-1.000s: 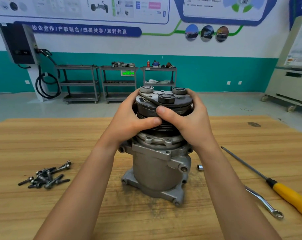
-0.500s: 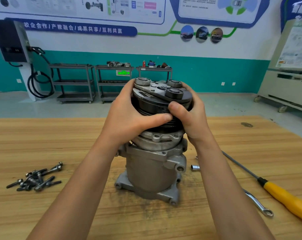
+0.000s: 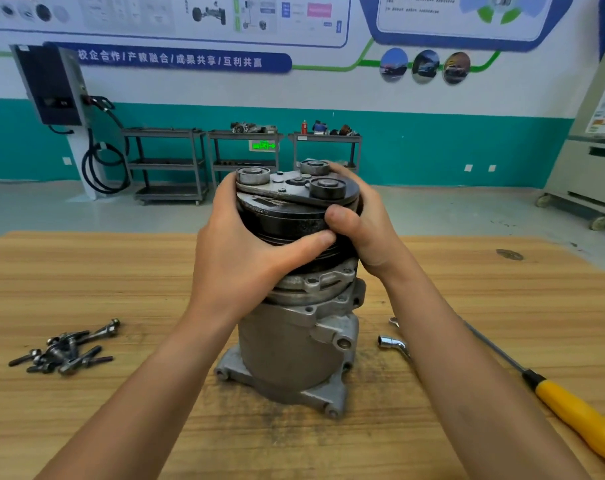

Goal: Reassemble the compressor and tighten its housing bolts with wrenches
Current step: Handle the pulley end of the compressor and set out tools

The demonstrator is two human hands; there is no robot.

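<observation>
Both left hand [image 3: 238,261] and right hand [image 3: 370,233] grip the black pulley [image 3: 287,218], pushing it onto the compressor body [image 3: 287,344]; bolts [image 3: 65,351] likely go in next.

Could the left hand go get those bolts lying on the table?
Probably, once it lets go. The left hand grips the black pulley, but the bolts lie on its own side, with only bare table between.

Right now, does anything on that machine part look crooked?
Yes. The black pulley section, gripped by the left hand and right hand, sits tilted on the grey housing, not flush. Bolts lie loose on the table.
</observation>
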